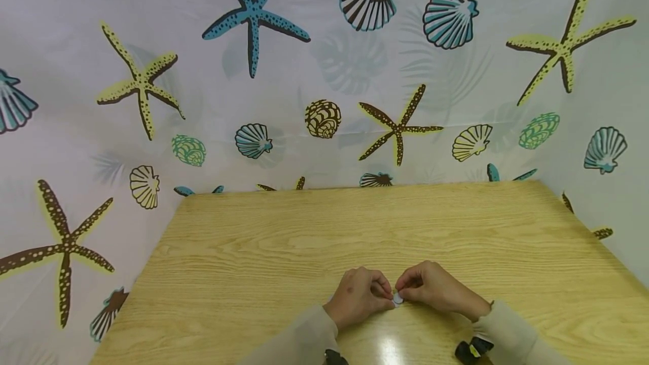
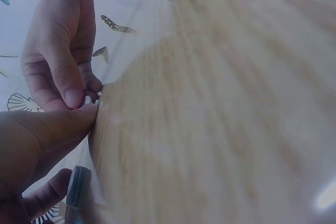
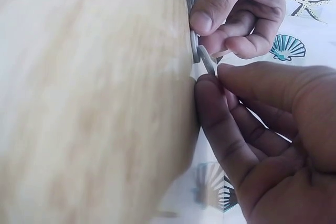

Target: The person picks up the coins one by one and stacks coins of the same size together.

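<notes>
Both hands meet low in the head view, close over the wooden table. My right hand pinches a small pale round disc between thumb and forefinger, tilted on its edge. Opposite it, the thumb and fingers of my left hand grip flat grey discs low at the table surface. From above, a white disc face shows between the two sets of fingertips. Beside the left hand's other fingers, another short stack of discs lies flat; the left hand mostly hides it in the head view.
The wood-grain table reaches back to a white cloth printed with starfish and shells, which also hangs at both sides. A black strap with a device is on the right wrist. Light glares off the tabletop near the front.
</notes>
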The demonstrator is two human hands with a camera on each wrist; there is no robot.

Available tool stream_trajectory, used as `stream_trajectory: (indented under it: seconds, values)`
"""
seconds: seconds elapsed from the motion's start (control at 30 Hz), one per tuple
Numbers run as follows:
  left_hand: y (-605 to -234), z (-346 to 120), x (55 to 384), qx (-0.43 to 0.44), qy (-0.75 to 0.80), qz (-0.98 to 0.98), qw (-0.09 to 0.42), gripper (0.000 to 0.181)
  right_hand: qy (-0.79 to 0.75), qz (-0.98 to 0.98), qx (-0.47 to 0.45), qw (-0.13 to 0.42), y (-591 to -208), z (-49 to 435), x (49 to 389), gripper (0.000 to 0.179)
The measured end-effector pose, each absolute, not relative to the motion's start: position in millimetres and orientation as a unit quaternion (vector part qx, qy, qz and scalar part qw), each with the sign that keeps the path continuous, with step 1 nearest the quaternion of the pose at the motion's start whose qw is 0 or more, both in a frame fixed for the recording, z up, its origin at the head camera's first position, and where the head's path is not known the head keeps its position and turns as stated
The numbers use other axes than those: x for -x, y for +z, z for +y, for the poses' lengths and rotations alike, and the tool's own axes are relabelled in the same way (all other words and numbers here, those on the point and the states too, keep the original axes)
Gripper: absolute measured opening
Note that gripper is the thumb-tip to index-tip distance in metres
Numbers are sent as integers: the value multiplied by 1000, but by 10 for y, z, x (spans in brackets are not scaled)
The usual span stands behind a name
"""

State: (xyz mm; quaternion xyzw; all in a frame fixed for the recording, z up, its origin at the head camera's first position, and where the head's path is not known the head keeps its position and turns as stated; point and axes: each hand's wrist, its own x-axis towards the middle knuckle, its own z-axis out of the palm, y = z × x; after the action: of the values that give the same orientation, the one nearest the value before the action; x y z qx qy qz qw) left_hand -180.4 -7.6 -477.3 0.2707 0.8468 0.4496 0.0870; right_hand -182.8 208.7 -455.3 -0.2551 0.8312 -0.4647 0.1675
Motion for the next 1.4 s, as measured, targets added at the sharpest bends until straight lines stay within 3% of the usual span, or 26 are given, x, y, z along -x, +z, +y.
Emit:
stream_trajectory:
  seconds: [1.4]
  values:
    - [-4789,-78,1804,-271,431,858,74,20,-469,818,280,181,-4554,2098,1815,11]
